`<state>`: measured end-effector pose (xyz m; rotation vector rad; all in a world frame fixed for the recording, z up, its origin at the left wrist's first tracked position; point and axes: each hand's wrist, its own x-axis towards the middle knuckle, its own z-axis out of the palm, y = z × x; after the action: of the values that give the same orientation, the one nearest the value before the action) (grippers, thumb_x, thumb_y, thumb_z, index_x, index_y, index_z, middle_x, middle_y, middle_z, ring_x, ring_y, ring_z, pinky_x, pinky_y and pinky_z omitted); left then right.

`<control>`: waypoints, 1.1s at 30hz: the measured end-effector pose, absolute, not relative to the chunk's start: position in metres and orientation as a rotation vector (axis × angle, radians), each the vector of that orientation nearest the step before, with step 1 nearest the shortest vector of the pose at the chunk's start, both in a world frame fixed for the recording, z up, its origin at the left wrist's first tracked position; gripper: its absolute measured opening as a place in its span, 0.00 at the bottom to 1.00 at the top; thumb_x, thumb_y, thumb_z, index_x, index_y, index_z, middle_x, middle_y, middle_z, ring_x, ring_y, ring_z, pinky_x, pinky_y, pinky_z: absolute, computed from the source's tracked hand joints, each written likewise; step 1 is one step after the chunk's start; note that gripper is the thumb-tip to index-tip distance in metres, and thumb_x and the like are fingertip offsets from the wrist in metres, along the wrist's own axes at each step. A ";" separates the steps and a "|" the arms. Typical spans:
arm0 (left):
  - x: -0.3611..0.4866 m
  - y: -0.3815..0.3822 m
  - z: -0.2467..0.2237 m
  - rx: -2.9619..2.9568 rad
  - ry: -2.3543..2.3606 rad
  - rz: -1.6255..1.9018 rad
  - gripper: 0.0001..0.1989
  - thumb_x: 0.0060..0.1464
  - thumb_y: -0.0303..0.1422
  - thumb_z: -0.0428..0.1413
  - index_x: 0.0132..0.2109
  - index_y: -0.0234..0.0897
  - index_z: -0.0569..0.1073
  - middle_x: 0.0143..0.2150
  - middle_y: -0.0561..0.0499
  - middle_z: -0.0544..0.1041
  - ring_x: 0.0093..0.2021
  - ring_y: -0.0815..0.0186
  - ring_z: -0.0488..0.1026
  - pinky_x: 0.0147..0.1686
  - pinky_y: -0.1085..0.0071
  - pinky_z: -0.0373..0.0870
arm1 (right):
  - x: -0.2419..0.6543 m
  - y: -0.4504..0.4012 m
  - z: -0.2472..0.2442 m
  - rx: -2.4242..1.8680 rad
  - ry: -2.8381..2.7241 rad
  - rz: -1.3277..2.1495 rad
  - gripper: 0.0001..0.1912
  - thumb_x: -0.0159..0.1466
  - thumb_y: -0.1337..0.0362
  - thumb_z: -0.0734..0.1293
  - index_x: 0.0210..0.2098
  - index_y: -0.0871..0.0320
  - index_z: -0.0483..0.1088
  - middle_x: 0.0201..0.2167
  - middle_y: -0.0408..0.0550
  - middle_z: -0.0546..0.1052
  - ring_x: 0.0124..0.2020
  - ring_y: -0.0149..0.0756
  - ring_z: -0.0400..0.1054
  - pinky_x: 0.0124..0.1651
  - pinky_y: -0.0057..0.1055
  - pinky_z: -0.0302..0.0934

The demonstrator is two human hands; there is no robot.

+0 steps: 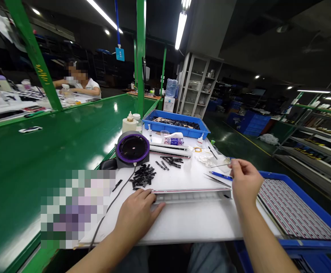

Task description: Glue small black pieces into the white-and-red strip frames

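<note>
My left hand [138, 212] is closed on the left end of a long, narrow pale strip [192, 196] with a red line along its far edge. The strip lies across the white work surface [193, 223] in front of me. On the right, my right hand [245, 180] is raised and pinches a thin, stick-like tool [221, 165] that points left. Just below it lie a blue pen [220, 175] and dark tweezers [218, 180]. A heap of small black pieces [143, 176] sits beyond my left hand, with a few more [172, 162] farther off.
A round black fan-like device with a purple rim [133, 148] stands at back left, its cable running toward me. A blue tray [176, 129] of black parts is behind. On the right, a blue crate [293, 178] holds rows of strips. A person [90, 87] sits across the green bench.
</note>
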<state>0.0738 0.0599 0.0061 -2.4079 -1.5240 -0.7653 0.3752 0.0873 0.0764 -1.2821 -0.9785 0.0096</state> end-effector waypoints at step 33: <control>0.077 0.057 0.011 -2.395 -1.592 -0.664 0.15 0.59 0.44 0.51 0.33 0.39 0.73 0.35 0.47 0.78 0.40 0.55 0.73 0.40 0.59 0.70 | 0.420 0.054 0.001 -1.264 -2.162 -0.240 0.25 0.59 0.55 0.69 0.55 0.54 0.68 0.49 0.54 0.74 0.53 0.52 0.65 0.56 0.51 0.60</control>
<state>0.0765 0.0571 0.0112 -2.3947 -1.5916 -0.6635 0.4196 0.0541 0.0009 -1.2643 -2.1617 -0.2401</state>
